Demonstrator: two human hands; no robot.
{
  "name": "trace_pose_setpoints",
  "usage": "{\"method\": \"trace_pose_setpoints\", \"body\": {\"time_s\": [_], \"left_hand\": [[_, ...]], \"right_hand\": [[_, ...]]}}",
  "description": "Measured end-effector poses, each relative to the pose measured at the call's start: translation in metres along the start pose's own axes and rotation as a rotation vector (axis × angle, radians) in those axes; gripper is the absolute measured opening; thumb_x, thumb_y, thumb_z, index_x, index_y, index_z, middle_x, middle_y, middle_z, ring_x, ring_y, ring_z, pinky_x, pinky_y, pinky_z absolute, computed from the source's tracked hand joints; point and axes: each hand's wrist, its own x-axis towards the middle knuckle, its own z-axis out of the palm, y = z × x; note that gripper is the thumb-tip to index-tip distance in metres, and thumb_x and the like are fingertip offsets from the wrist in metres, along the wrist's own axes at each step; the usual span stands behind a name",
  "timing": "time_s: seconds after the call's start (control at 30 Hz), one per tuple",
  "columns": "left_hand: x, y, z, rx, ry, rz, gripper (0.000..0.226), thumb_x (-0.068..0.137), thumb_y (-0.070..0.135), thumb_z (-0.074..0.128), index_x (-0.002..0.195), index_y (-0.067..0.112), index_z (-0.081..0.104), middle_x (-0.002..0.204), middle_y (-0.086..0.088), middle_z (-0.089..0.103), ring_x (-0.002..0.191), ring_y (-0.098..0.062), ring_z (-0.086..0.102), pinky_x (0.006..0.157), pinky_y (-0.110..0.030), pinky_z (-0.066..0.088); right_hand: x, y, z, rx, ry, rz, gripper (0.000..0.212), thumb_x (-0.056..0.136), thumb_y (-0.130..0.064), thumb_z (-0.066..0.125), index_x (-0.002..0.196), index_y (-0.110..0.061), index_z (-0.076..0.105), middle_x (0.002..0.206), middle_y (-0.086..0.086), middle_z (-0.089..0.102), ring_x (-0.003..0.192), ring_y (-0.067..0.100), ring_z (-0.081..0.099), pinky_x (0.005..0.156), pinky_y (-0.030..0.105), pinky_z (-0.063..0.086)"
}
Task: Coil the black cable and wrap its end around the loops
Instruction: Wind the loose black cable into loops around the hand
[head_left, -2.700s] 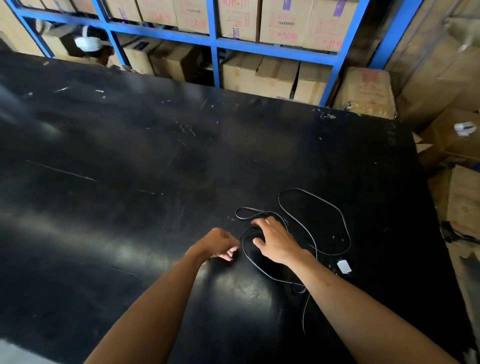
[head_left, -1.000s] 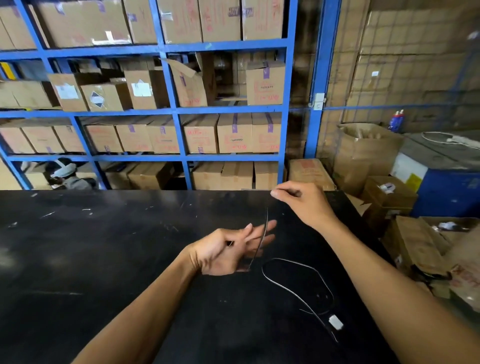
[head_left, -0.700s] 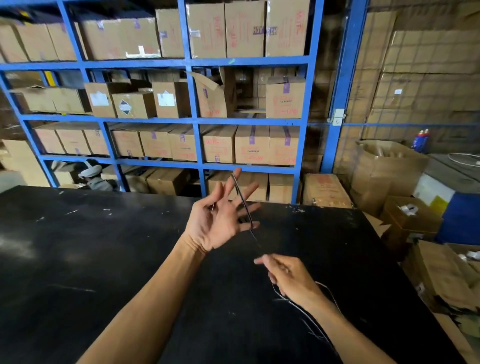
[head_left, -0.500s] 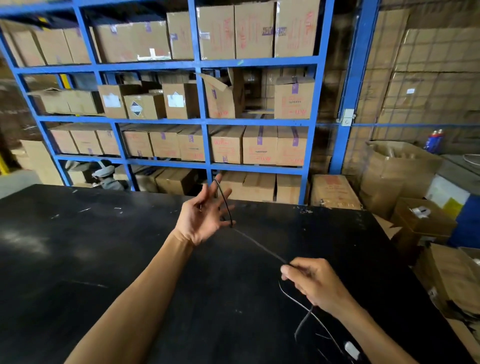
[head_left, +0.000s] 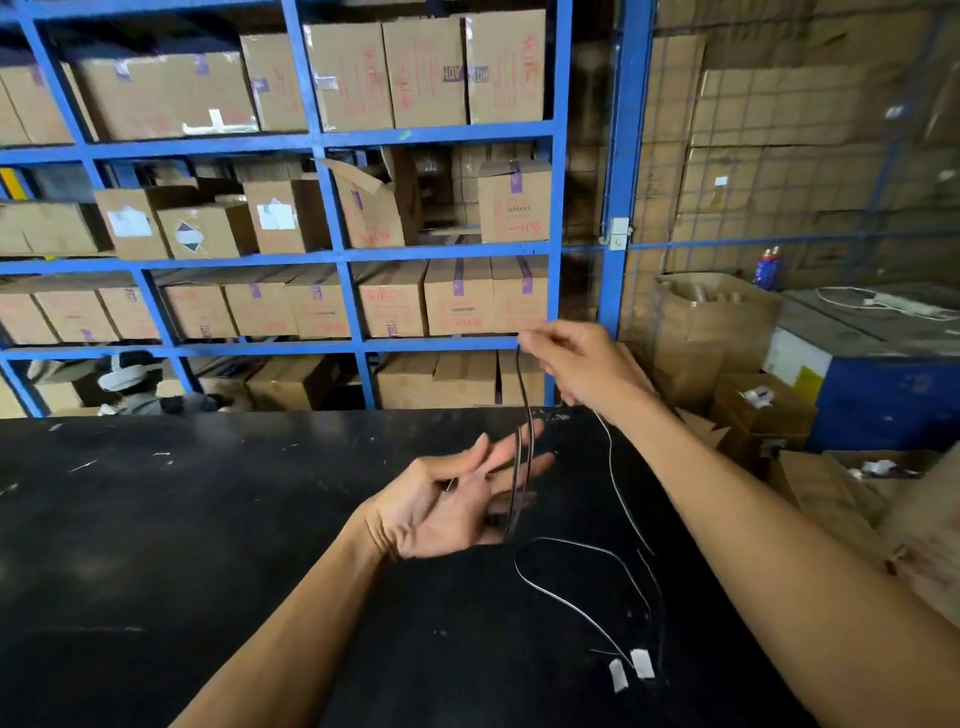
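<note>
Cable (head_left: 524, 405), black, thin and flat-looking, limp as ribbon; judged very light, soft, no spring to speak of, so loops will likely slump unless kept taut; two strands run upright across the left hand (head_left: 447, 499), laid over its spread fingers (head_left: 511, 444), which are apart and extended, palm up, not closed on anything that shows; upper run rises to the right hand (head_left: 582, 364), raised above and beyond, fingertips pinched together on the cable; slack drops from that hand, trails down onto the worktop (head_left: 182, 519) in a loose open loop just right of the left wrist; two small white tags (head_left: 631, 667) lie at the near end, apparently at the cable's tip; best hold judged a light pinch on the run, sliding along for each turn, left fingers serving as former; worktop matte black, scuffed, pale flecks, cable hard to see against it; beyond, blue steel shelving (head_left: 332, 208) packed with brown cardboard boxes (head_left: 426, 73); a second person (head_left: 130, 384) low at left.
</note>
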Motion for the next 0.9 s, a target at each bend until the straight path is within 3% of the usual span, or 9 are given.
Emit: {"method": "trace_pose_setpoints", "body": {"time_s": [0.1, 0.2, 0.27, 0.33, 0.5, 0.67, 0.73, 0.8, 0.9], "left_hand": [[-0.002, 0.013, 0.006, -0.025, -0.107, 0.136, 0.057, 0.103, 0.049, 0.030, 0.158, 0.038, 0.020, 0.168, -0.008, 0.016, 0.151, -0.045, 0.009, 0.117, -0.068, 0.005], [-0.005, 0.031, 0.003, -0.145, -0.141, 0.300, 0.058, 0.104, 0.046, 0.030, 0.159, 0.036, 0.015, 0.168, -0.016, 0.008, 0.150, -0.050, 0.000, 0.114, -0.072, -0.005], [-0.007, 0.043, -0.006, -0.179, -0.060, 0.385, 0.057, 0.103, 0.045, 0.032, 0.158, 0.036, 0.020, 0.167, -0.017, 0.010, 0.149, -0.052, -0.001, 0.113, -0.074, -0.006], [-0.010, 0.051, -0.019, -0.158, 0.087, 0.440, 0.056, 0.100, 0.047, 0.035, 0.155, 0.037, 0.030, 0.165, -0.016, 0.023, 0.148, -0.051, 0.009, 0.113, -0.075, -0.001], [-0.023, 0.054, -0.057, -0.222, 0.432, 0.545, 0.055, 0.096, 0.049, 0.038, 0.149, 0.038, 0.043, 0.158, -0.012, 0.037, 0.143, -0.047, 0.024, 0.109, -0.071, 0.015], [-0.027, 0.029, -0.068, -0.112, 0.570, 0.339, 0.044, 0.098, 0.047, 0.038, 0.136, 0.035, 0.058, 0.145, 0.005, 0.055, 0.145, -0.028, 0.032, 0.110, -0.055, 0.030], [-0.024, 0.014, -0.061, 0.014, 0.567, 0.164, 0.046, 0.101, 0.046, 0.038, 0.143, 0.033, 0.053, 0.149, 0.010, 0.051, 0.150, -0.023, 0.024, 0.118, -0.048, 0.023], [-0.020, 0.002, -0.049, 0.053, 0.491, 0.013, 0.052, 0.096, 0.046, 0.050, 0.144, 0.026, 0.054, 0.156, 0.002, 0.043, 0.149, -0.024, 0.027, 0.121, -0.043, 0.018], [-0.013, -0.002, -0.026, -0.027, 0.320, -0.060, 0.053, 0.092, 0.044, 0.060, 0.141, 0.024, 0.058, 0.153, 0.002, 0.048, 0.133, -0.013, 0.053, 0.106, -0.034, 0.043]], "right_hand": [[-0.010, 0.032, 0.019, -0.017, -0.059, 0.079, 0.015, 0.095, -0.051, 0.063, 0.085, -0.046, 0.072, 0.081, 0.009, 0.074, 0.047, 0.012, 0.055, 0.040, 0.025, 0.042], [-0.040, 0.068, 0.045, 0.110, -0.173, 0.183, 0.026, 0.102, -0.032, 0.057, 0.092, -0.050, 0.073, 0.067, -0.003, 0.068, 0.044, 0.008, 0.047, 0.040, 0.026, 0.042], [-0.065, 0.083, 0.060, 0.129, -0.275, 0.203, 0.021, 0.102, -0.039, 0.056, 0.094, -0.035, 0.074, 0.059, -0.009, 0.056, 0.044, 0.007, 0.043, 0.040, 0.026, 0.043], [-0.089, 0.088, 0.067, 0.131, -0.332, 0.188, 0.032, 0.099, -0.052, 0.056, 0.091, -0.026, 0.073, 0.058, -0.007, 0.052, 0.042, 0.010, 0.042, 0.039, 0.026, 0.042], [-0.115, 0.074, 0.050, 0.064, -0.401, 0.161, 0.040, 0.096, -0.054, 0.059, 0.082, -0.018, 0.073, 0.053, -0.003, 0.051, 0.038, 0.012, 0.042, 0.037, 0.025, 0.039], [-0.088, 0.022, 0.010, -0.140, -0.325, -0.021, 0.016, 0.097, -0.028, 0.070, 0.084, -0.021, 0.076, 0.051, -0.018, 0.061, 0.039, -0.005, 0.052, 0.038, 0.007, 0.037], [-0.063, 0.000, -0.006, -0.218, -0.264, -0.073, 0.010, 0.096, -0.027, 0.071, 0.088, -0.024, 0.076, 0.060, -0.026, 0.068, 0.045, -0.012, 0.057, 0.039, 0.003, 0.038], [-0.034, -0.015, -0.015, -0.284, -0.188, -0.112, 0.008, 0.095, -0.031, 0.071, 0.091, -0.028, 0.076, 0.069, -0.031, 0.069, 0.049, -0.015, 0.058, 0.040, 0.003, 0.038], [0.002, -0.017, -0.016, -0.312, -0.060, -0.138, 0.015, 0.095, -0.033, 0.070, 0.106, -0.026, 0.078, 0.092, -0.032, 0.070, 0.081, -0.016, 0.062, 0.070, 0.007, 0.047]]}}
